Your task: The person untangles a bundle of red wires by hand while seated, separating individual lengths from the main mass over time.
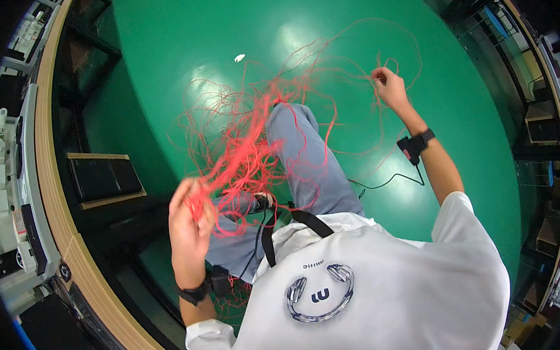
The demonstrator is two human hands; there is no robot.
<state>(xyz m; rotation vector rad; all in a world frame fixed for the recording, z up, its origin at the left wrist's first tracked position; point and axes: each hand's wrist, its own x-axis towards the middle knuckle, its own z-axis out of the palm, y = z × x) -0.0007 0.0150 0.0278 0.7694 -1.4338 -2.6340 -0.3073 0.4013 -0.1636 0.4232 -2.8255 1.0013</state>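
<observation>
A large tangle of thin red cord (244, 163) spreads over the floor and across my knee in grey trousers (303, 153). My left hand (192, 214) is closed around a bunch of it at the left, and the strands between hand and knee are blurred. Out to the right, my right hand (389, 86) pinches a few strands, raised away from the bundle. Loose loops run from the tangle to those fingers and past them. More red cord (233, 302) lies low by my left forearm, partly hidden by my white shirt.
The floor (345, 2) is glossy green, with a small white scrap (239, 58) on it. A wood-edged bench (45, 144) runs along my left, with a black wood-edged box (105, 178) beneath. Another bench (546, 104) curves along the right. A thin black cable (393, 176) hangs from my right wrist strap (420, 141).
</observation>
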